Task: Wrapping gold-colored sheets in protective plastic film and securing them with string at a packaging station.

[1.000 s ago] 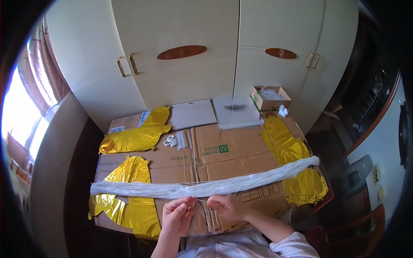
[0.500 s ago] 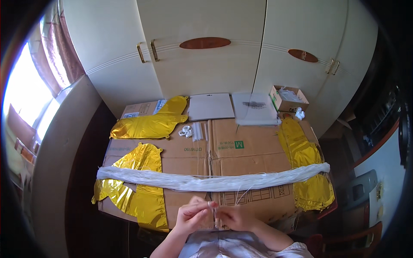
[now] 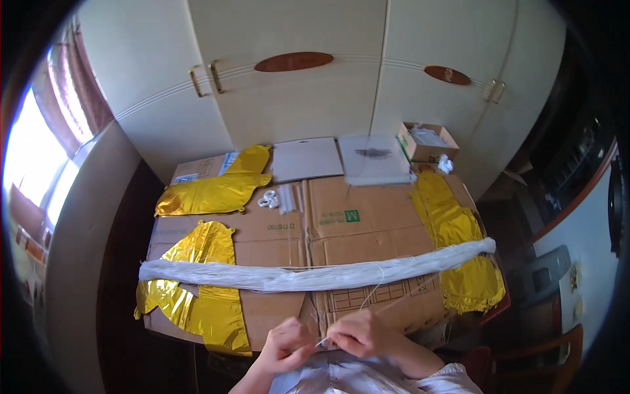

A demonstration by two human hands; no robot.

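My left hand [image 3: 287, 344] is closed, its fingers pinched together, close to my body at the near table edge. Just beside it, my right hand [image 3: 359, 333] is closed too. A short piece of thin white string [image 3: 322, 341] spans the gap between the two hands. From the right hand a loose strand curves up to a long bundle of white string [image 3: 308, 278], which lies across the whole table. Beneath the bundle's left part is a gold foil balloon [image 3: 220, 308], lying flat. Several more flat gold foil pieces [image 3: 462, 226] lie under its right end.
Flattened cardboard [image 3: 374, 230] covers the table. Another gold foil balloon [image 3: 213, 190] lies at the back left, near white ribbon rolls [image 3: 268, 199] and clear tubes [image 3: 289, 199]. A grey board [image 3: 307, 159], a clear plastic bag [image 3: 374, 167] and a small box [image 3: 428, 150] line the back.
My hands have shifted: the right fist is higher and turned over, with the white string stretched between both hands. The whole view has moved slightly.
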